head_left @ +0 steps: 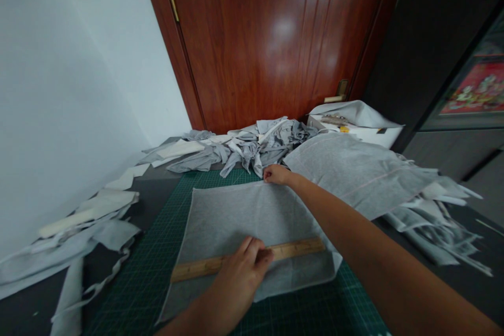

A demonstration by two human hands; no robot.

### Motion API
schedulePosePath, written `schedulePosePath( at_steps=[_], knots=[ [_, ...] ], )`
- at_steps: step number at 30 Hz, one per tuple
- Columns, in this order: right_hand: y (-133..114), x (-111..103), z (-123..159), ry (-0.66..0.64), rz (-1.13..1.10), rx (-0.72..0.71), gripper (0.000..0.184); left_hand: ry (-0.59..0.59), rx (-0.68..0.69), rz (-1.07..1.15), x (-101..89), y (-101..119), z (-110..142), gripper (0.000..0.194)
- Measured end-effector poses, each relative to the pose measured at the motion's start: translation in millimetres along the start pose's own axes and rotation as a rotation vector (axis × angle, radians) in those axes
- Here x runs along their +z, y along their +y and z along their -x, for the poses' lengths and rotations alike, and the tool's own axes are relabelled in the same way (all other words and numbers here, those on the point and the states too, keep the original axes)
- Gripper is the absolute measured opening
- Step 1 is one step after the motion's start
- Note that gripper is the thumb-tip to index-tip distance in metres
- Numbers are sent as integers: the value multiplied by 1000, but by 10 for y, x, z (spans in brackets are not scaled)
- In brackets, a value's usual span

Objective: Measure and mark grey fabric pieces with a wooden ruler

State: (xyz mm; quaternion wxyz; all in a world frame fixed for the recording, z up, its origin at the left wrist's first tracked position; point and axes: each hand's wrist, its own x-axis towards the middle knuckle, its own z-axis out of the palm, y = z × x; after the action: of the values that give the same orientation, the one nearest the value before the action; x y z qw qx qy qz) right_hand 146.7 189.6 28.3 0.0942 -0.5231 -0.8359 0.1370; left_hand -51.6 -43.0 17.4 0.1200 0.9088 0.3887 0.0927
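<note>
A grey fabric piece (232, 215) lies spread on a green cutting mat (157, 252). Across its lower part runs a wooden ruler (299, 249), slightly slanted. My left hand (246, 265) is closed on the middle of the ruler, with thumb and fingers gripping it from above. At the far edge of the fabric, my right hand (275, 174) pinches the hem, arm stretched forward over the right side. The fabric's lower right corner is a little raised and creased.
Crumpled grey and white scraps (252, 149) are heaped behind the mat. More strips (94, 220) lie along the left wall. To the right sit a larger grey cloth (354, 168), loose strips (437, 226) and a white box (378, 136). A brown door (252, 37) stands behind.
</note>
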Motion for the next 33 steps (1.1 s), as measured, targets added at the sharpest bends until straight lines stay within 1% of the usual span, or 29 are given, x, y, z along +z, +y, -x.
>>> schedulePosePath(
  at_steps=[5, 10, 13, 20, 23, 26, 28, 29, 31, 33],
  knots=[
    [-6, -8, 1, -3, -1, 1, 22, -21, 1, -22, 5, 50, 43, 42],
    [-6, -13, 2, -9, -3, -1, 22, 4, 11, 29, 21, 79, 78, 45],
    [-6, -12, 5, -11, -7, 2, 22, 6, 8, 18, 53, 85, 88, 43],
    [17, 1, -10, -7, -11, 4, 21, -34, 25, -53, 119, 95, 115, 33],
    [12, 8, -14, 1, -12, -1, 19, -28, 37, -49, 84, 138, 123, 33],
    [-33, -5, 5, 26, -11, -6, 17, 2, 54, -15, -32, 109, 100, 32],
    [-76, -31, 50, 62, -16, -13, 16, 57, 44, -3, -147, -53, 66, 31],
    [-92, -47, 89, 91, -21, -15, 17, 100, 9, -12, -211, -192, 49, 32],
    [-98, -73, 212, 158, -28, -11, 19, 227, -95, -79, -339, -570, 30, 33],
    [-53, -73, 402, 234, -27, 22, 23, 346, -225, -180, -447, -1018, 44, 33]
  ],
)
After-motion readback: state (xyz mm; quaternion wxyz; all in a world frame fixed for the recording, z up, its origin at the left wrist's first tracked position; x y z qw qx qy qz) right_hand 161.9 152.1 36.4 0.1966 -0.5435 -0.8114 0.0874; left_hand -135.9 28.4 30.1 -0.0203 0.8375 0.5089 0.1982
